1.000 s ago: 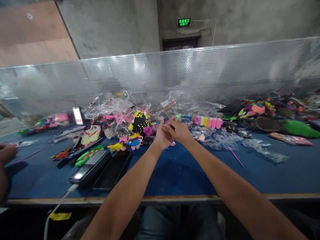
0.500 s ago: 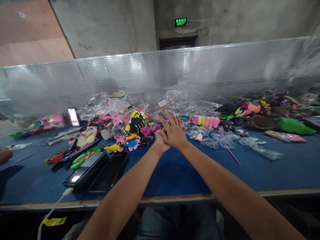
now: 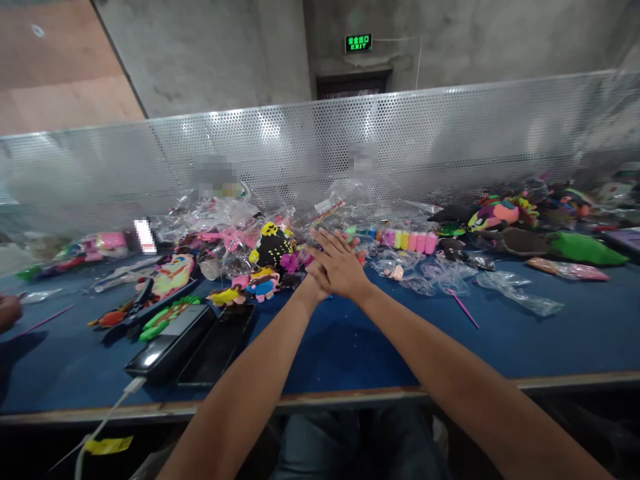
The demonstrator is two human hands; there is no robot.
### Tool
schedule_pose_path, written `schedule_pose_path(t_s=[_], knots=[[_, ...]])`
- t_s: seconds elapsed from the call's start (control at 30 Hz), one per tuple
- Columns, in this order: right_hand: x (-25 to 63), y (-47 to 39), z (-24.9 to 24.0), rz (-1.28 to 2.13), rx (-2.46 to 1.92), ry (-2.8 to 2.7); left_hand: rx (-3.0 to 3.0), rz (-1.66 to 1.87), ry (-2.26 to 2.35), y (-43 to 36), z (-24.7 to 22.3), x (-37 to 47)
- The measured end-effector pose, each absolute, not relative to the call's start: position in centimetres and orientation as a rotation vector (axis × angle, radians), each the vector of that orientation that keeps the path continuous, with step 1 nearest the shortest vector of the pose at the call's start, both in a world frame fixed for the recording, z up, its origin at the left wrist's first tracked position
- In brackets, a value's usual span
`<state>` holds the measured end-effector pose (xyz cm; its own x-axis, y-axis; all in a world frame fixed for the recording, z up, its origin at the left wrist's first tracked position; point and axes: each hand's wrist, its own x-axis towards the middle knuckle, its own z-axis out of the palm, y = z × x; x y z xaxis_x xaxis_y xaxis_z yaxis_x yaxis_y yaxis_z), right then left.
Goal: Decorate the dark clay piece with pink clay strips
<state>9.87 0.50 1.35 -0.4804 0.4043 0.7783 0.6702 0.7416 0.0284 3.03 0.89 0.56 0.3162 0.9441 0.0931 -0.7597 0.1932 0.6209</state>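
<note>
Both hands are together over the blue table, palm against palm. My right hand [image 3: 341, 267] lies on top, its fingers stretched out and pointing away to the upper left. Beneath it is my left hand [image 3: 317, 280], mostly covered, with the wrist and a few fingertips showing at the edges. Whether anything lies between the palms is hidden. Just left of the hands are a purple clay flower [image 3: 289, 262] and a black clay figure [image 3: 274, 248] with yellow dots. To their right stands a row of small coloured clay blocks [image 3: 413, 241].
A black power bank [image 3: 173, 340] with a cable and a dark phone [image 3: 219, 345] lie front left. Plastic bags [image 3: 523, 293] and a pink stick [image 3: 463, 309] lie right. Another person's hand [image 3: 9, 312] is at the left edge. A perforated metal screen [image 3: 300, 147] stands behind.
My right hand has slid slightly left and down over my left hand, and its fingers are closer together. The view has shifted a little.
</note>
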Motion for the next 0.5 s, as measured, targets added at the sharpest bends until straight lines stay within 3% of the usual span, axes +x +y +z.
schedule_pose_path(t_s=[0.23,0.5], knots=[[10.5,1.0,2.5,-0.313,-0.886,-2.056,0.725,0.995,0.253,0.3,2.2,2.2],[11.3,1.8,2.3,-0.332,-0.915,-2.118,0.726,1.001,0.232,0.5,2.9,1.9]])
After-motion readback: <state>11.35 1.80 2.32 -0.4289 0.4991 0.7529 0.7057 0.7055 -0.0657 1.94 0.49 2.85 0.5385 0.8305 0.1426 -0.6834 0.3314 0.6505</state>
